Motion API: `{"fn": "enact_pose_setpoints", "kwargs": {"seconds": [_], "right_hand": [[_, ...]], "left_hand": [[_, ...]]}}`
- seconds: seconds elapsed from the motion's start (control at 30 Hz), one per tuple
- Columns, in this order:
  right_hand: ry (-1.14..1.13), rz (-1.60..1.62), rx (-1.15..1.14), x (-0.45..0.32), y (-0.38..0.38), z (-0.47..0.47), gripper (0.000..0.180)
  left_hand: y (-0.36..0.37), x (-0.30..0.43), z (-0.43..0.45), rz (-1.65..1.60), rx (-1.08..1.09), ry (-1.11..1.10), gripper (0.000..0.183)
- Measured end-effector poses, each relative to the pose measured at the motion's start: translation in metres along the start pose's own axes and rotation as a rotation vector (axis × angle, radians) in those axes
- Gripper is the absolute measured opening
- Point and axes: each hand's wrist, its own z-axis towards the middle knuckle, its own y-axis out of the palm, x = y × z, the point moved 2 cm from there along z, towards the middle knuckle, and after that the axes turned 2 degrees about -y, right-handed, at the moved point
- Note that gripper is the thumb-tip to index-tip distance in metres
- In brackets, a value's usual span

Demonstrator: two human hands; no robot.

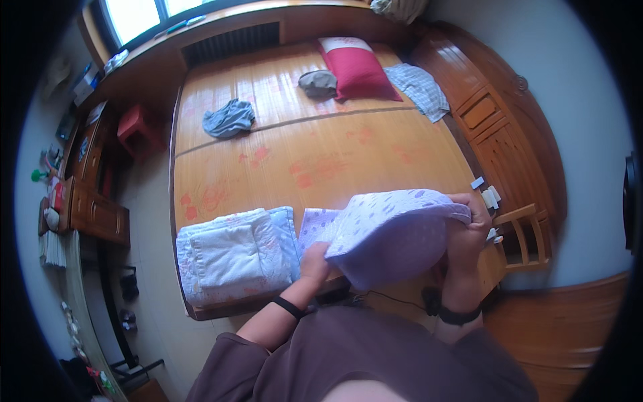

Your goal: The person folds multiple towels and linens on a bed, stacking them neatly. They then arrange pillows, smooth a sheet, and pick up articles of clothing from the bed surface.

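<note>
A lilac quilted cloth pad with purple spots [397, 221] spans between my two hands, above the near edge of a bed covered by a wood-coloured mat [321, 156]. My left hand [316, 261] grips its left edge. At its upper right corner, my right hand [469, 221] is shut on a fold. Part of the pad's far side lies on the bed, and its underside sags towards me. Just left of my left hand rests a stack of folded white and light blue cloths [231, 256]. My fingertips are partly hidden by the fabric.
A crumpled grey-blue cloth [229, 118], a grey cap-like item [318, 83], a red pillow [361, 73] and a checked cloth [419, 90] lie farther back. A wooden chair [527, 238] stands right. A red stool [140, 130] is beyond the bed's left side.
</note>
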Motion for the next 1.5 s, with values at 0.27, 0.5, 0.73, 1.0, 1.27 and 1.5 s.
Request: {"fn": "enact_pose_setpoints", "kwargs": {"seconds": [0.27,0.5,0.73,1.0,1.27,1.5], "right_hand": [[0.003,-0.040,0.093,-0.007,-0.038,0.003,0.013],[-0.177,0.038,0.001,-0.020,-0.026,0.015,0.010],[-0.242,0.109,-0.392,-0.049,0.030,0.002,0.011],[-0.087,0.136,-0.376,-0.011,0.041,-0.022,0.023],[0.181,0.069,-0.541,0.123,0.050,-0.127,0.029],[0.524,-0.018,-0.431,0.183,0.021,-0.145,0.019]], "left_hand": [[-0.153,0.012,0.042,-0.013,0.529,0.059,0.029],[-0.229,0.087,0.024,0.260,0.793,0.070,0.031],[-0.186,0.255,-0.008,0.137,0.396,0.631,0.048],[-0.170,0.254,-0.003,-0.161,0.173,0.433,0.017],[-0.183,0.281,0.005,-0.549,0.158,0.223,0.021],[-0.220,0.287,0.002,-0.746,0.256,0.123,0.020]]}}
